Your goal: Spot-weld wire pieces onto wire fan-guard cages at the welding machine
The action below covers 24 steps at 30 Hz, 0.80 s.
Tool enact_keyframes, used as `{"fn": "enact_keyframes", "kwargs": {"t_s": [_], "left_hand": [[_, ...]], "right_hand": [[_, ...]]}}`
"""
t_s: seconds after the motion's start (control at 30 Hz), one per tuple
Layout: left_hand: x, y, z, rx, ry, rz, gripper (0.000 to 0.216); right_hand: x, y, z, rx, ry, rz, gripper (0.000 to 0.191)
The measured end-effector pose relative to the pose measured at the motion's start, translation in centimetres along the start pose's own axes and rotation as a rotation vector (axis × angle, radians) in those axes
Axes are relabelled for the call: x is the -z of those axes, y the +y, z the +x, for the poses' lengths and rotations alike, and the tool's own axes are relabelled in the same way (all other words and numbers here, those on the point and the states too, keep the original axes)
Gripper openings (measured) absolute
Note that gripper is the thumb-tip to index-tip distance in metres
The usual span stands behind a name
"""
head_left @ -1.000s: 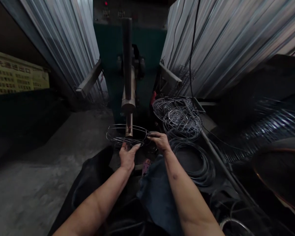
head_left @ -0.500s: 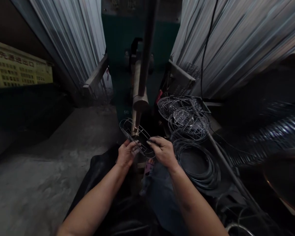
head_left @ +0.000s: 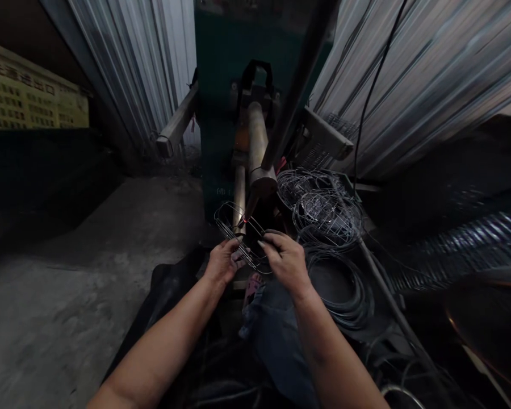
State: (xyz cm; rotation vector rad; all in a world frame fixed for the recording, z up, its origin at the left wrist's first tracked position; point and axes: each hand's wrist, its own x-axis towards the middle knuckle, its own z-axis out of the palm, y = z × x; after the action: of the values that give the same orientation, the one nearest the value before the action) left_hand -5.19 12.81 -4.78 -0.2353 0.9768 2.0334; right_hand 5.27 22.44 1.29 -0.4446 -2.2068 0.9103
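Between my hands is a wire basket frame [head_left: 225, 226], tilted, with thin rods joining its wire rims. My left hand [head_left: 222, 262] closes on its near left side, and my right hand [head_left: 285, 260] pinches its right side. The frame sits around the tip of the lower brass-coloured bar [head_left: 239, 199] of a green machine [head_left: 220, 74]. From the thick upper cylinder [head_left: 259, 142], a pointed electrode [head_left: 251, 205] reaches down to the wire. A small red glow shows where they meet. Parts of the frame are hidden behind my fingers.
To the right lie a pile of round wire frames [head_left: 323, 210] and a coil of wire [head_left: 357, 301]. A dark rod [head_left: 296, 85] slants above the cylinder. A yellow crate [head_left: 34, 96] stands at left, over concrete floor [head_left: 63, 284]. Corrugated sheets [head_left: 136, 74] flank the machine.
The electrode has come down onto the wire and a red glow has appeared. My hands still hold the wire frame, which has turned slightly. The view has shifted a little to the left.
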Motion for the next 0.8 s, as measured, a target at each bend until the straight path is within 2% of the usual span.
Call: {"fn": "enact_keyframes", "kwargs": {"t_s": [0.13, 0.27, 0.53, 0.8], "left_hand": [[-0.4, 0.4, -0.7, 0.031, 0.059, -0.003, 0.02], [-0.3, 0.5, -1.2, 0.11, 0.068, -0.042, 0.017], [0.6, 1.3, 0.6, 0.223, 0.084, -0.13, 0.036], [-0.7, 2.8, 1.6, 0.245, 0.131, -0.166, 0.038]], "right_hand": [[1.2, 1.5, -3.5, -0.143, 0.093, 0.07, 0.012], [1.6, 2.0, -4.8, -0.14, 0.047, 0.138, 0.009], [0.6, 0.2, 0.1, -0.057, -0.026, 0.099, 0.01], [-0.3, -0.2, 2.6, -0.017, -0.073, 0.02, 0.013]]}}
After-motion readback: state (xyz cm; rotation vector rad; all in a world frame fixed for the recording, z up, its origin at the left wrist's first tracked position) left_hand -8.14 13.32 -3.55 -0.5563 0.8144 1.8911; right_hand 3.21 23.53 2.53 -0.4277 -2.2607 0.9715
